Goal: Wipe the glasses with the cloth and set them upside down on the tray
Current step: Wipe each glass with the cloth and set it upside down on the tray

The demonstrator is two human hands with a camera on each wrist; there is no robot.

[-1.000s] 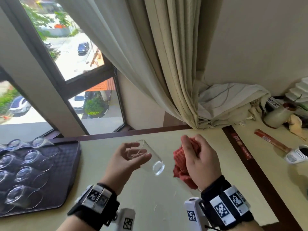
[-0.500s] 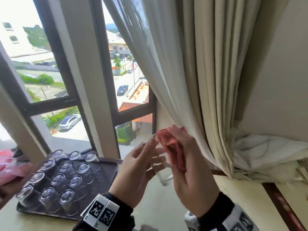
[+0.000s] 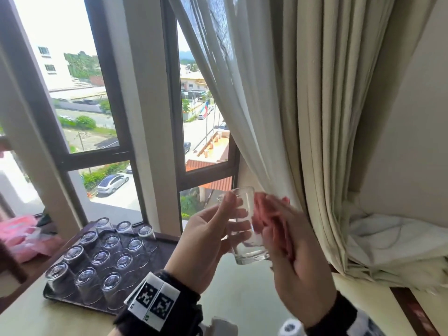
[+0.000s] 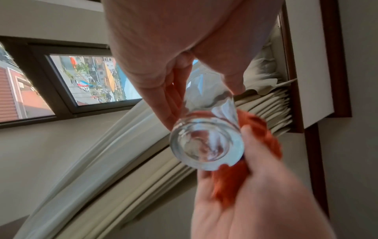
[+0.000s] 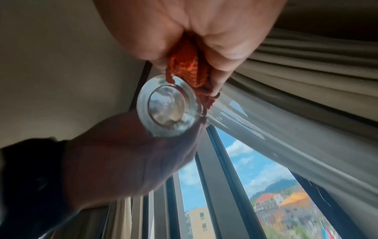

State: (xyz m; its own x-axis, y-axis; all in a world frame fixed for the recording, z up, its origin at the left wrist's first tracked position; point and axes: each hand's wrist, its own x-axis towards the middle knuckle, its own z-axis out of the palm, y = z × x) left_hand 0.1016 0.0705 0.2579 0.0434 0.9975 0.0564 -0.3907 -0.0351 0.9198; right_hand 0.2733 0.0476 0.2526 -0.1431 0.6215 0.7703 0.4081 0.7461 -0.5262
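A clear glass (image 3: 244, 226) is held up in front of the window, mouth up and thick base down. My left hand (image 3: 230, 214) grips its left side with thumb and fingers. Against its right side my right hand (image 3: 288, 248) presses a bunched red cloth (image 3: 271, 219), motion-blurred. The left wrist view looks at the glass base (image 4: 206, 143) with the cloth (image 4: 231, 186) beside it. The right wrist view has the cloth (image 5: 188, 69) pinched in my fingers, touching the glass (image 5: 169, 110). Several glasses (image 3: 100, 258) stand upside down on the dark tray (image 3: 167, 236) at lower left.
Cream curtains (image 3: 303, 117) hang close behind my right hand, with bundled white fabric (image 3: 388, 243) on the ledge at right. The window frame (image 3: 155, 117) is behind the tray. Pink packaging (image 3: 19, 236) lies at far left. The pale tabletop (image 3: 230, 299) runs under my hands.
The glass has come up from a tilted hold over the table to upright before the window. The cloth moved from near its mouth to its right side. The head view tilted upward.
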